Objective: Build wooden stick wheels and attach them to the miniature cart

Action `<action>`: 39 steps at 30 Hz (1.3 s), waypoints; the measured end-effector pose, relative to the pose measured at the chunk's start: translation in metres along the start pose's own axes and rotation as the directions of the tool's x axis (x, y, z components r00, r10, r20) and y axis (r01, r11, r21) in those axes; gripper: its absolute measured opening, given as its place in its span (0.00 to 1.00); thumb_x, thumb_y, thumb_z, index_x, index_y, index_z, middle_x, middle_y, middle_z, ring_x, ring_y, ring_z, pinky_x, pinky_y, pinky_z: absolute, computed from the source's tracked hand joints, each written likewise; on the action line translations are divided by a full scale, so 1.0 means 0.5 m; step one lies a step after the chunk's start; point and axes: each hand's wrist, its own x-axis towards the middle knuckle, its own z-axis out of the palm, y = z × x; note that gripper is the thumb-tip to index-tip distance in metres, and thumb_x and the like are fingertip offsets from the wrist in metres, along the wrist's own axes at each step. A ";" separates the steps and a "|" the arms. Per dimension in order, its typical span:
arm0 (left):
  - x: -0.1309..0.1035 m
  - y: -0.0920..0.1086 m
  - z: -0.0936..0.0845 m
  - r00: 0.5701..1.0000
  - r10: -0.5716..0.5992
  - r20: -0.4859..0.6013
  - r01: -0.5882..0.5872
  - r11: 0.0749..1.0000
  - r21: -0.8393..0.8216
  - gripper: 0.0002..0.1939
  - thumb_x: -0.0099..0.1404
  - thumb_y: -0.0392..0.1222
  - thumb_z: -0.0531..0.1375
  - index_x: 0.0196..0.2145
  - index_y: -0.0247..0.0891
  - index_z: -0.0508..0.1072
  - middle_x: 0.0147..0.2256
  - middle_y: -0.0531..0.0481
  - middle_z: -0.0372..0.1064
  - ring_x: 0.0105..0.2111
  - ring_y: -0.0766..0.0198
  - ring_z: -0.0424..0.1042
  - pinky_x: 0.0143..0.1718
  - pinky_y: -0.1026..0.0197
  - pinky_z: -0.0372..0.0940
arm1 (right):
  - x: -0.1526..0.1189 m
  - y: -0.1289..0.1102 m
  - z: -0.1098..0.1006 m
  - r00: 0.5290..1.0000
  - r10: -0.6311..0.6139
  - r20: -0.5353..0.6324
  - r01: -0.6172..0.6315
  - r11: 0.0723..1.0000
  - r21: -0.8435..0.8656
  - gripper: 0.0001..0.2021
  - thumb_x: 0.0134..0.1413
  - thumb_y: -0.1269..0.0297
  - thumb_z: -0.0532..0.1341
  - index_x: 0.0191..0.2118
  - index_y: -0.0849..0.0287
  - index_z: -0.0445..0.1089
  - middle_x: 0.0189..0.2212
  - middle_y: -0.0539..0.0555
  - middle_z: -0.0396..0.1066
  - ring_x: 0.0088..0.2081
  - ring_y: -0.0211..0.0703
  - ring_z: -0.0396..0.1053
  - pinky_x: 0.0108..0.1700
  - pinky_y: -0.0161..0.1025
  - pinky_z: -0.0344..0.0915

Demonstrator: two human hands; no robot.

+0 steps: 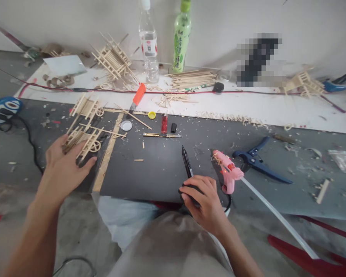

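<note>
At the left, my left hand (62, 165) has its fingers round the rear and side of a small wooden stick cart (88, 142) with a spoked wheel; the thumb stands out beside the wheel. A second stick cart (86, 107) sits just behind it. By the front table edge, my right hand (203, 198) is curled over a black object (194, 190) that the fingers mostly cover. A black pen (187, 161) points away from these fingers. To their right lies a pink glue gun (227, 169) with a long clear glue stick.
Blue cutters (258, 163) lie right of the glue gun. A craft knife (161, 135), red lighter (164, 124) and orange-handled knife (138, 95) are farther back. Two bottles (150, 54) (181, 42), a stick bundle (193, 79) and another stick model (112, 59) stand near the wall.
</note>
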 end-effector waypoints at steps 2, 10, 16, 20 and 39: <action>-0.016 -0.002 -0.005 1.000 -0.001 -0.002 0.001 1.000 -0.002 0.32 0.74 0.60 0.51 0.65 0.36 0.70 0.72 0.31 0.46 0.74 0.38 0.48 0.73 0.36 0.49 | 0.000 0.000 0.001 1.000 -0.007 -0.004 0.007 1.000 0.004 0.10 0.67 0.74 0.63 0.49 0.53 0.74 0.46 0.54 0.76 0.52 0.49 0.69 0.54 0.52 0.59; -0.096 -0.028 -0.026 0.998 -0.060 -0.010 0.060 0.998 -0.032 0.32 0.74 0.59 0.51 0.65 0.37 0.70 0.71 0.30 0.52 0.71 0.34 0.55 0.70 0.32 0.53 | 0.005 -0.003 0.007 0.999 -0.029 0.021 0.028 0.999 0.035 0.09 0.67 0.75 0.63 0.48 0.54 0.74 0.45 0.53 0.76 0.52 0.47 0.69 0.54 0.51 0.58; -0.104 -0.024 -0.023 0.998 -0.068 -0.016 0.068 0.997 -0.041 0.29 0.72 0.56 0.55 0.65 0.41 0.70 0.72 0.34 0.50 0.72 0.36 0.54 0.71 0.35 0.52 | 0.007 -0.005 0.008 0.999 -0.031 0.044 0.030 0.999 0.026 0.10 0.67 0.75 0.62 0.48 0.53 0.74 0.45 0.54 0.76 0.52 0.48 0.70 0.54 0.51 0.59; -0.069 -0.009 -0.011 0.998 -0.040 -0.038 0.038 0.998 -0.043 0.29 0.74 0.55 0.54 0.65 0.38 0.70 0.73 0.31 0.48 0.73 0.38 0.50 0.73 0.36 0.48 | 0.007 -0.009 0.006 0.999 -0.028 0.031 0.028 0.999 0.022 0.09 0.67 0.74 0.63 0.47 0.53 0.74 0.45 0.53 0.76 0.51 0.48 0.70 0.54 0.51 0.59; -0.026 0.043 -0.096 0.934 -0.108 -0.342 0.045 0.981 -0.186 0.29 0.73 0.50 0.60 0.66 0.34 0.70 0.70 0.35 0.56 0.71 0.43 0.58 0.73 0.43 0.55 | 0.045 -0.039 0.020 0.995 -0.095 0.030 0.094 0.995 0.040 0.08 0.68 0.72 0.62 0.48 0.53 0.74 0.44 0.54 0.77 0.50 0.47 0.71 0.53 0.50 0.61</action>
